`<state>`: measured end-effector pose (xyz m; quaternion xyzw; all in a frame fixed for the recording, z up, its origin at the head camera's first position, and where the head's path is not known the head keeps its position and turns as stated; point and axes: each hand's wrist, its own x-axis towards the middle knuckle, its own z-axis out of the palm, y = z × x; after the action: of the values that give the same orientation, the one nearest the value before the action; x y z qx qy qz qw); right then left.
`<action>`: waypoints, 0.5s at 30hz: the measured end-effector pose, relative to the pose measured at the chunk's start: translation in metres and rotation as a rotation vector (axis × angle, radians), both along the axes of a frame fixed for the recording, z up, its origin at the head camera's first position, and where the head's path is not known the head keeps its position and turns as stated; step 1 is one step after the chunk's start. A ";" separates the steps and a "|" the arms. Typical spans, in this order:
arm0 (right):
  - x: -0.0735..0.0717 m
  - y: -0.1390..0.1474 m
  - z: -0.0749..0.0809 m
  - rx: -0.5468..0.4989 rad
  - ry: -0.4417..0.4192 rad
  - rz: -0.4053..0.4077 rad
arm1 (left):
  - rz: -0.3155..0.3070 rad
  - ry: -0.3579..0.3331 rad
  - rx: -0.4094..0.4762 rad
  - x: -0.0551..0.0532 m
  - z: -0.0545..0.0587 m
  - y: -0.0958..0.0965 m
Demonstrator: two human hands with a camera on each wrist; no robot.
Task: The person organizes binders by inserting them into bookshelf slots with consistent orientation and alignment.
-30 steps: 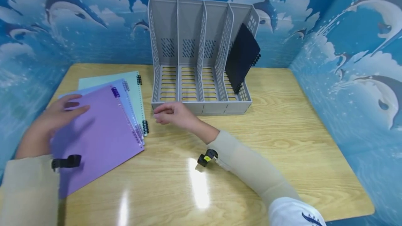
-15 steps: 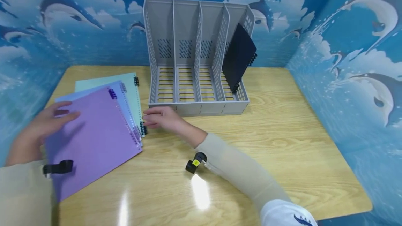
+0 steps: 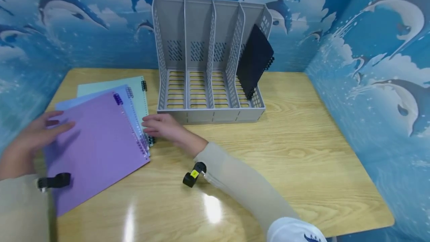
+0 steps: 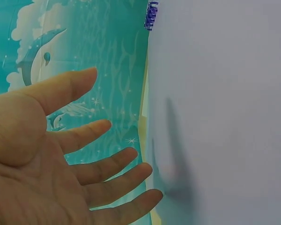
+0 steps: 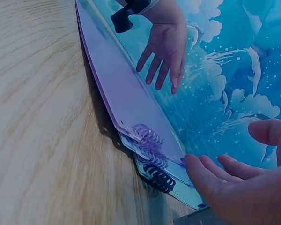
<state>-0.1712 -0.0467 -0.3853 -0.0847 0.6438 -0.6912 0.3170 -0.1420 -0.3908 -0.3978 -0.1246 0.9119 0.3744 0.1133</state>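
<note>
A purple spiral notebook [image 3: 100,145] tops a fanned stack on the table's left side. Beneath it show a blue notebook [image 3: 131,112] and a mint green notebook [image 3: 137,85], with their spirals toward the right. My left hand [image 3: 41,132] hovers by the stack's left edge, fingers spread and holding nothing, as the left wrist view [image 4: 79,159] also has it. At the bound edge is my right hand [image 3: 164,127], its fingertips overlapping the green notebook's lower spiral in the head view. In the right wrist view its fingers [image 5: 210,176] are slightly bent, with nothing between them.
A grey four-slot file rack [image 3: 211,115] stands at the back of the wooden table [image 3: 302,152]. A black spiral notebook [image 3: 254,62] leans in its rightmost slot. Dolphin-print sheeting [image 3: 379,47] encloses the back and sides.
My right hand has moved left from the rack's front to the notebooks' spiral edge. The left hand has shifted left, off the purple cover toward its outer edge. The notebooks keep their arrangement.
</note>
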 end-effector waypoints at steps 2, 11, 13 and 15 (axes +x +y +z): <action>0.000 -0.004 -0.002 -0.001 -0.021 -0.006 | 0.019 0.007 0.008 -0.002 -0.012 -0.010; 0.002 -0.018 -0.006 0.002 -0.072 -0.037 | 0.132 -0.039 -0.041 0.003 -0.029 -0.029; 0.003 -0.020 -0.006 0.000 -0.077 -0.035 | 0.142 -0.069 -0.045 0.009 -0.016 -0.019; 0.003 -0.022 -0.006 -0.006 -0.092 -0.037 | 0.151 -0.102 -0.036 0.014 -0.005 -0.012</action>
<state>-0.1678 -0.0689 -0.3915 -0.0420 0.6281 -0.7019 0.3332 -0.1279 -0.4026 -0.4026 -0.2141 0.8994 0.3585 0.1289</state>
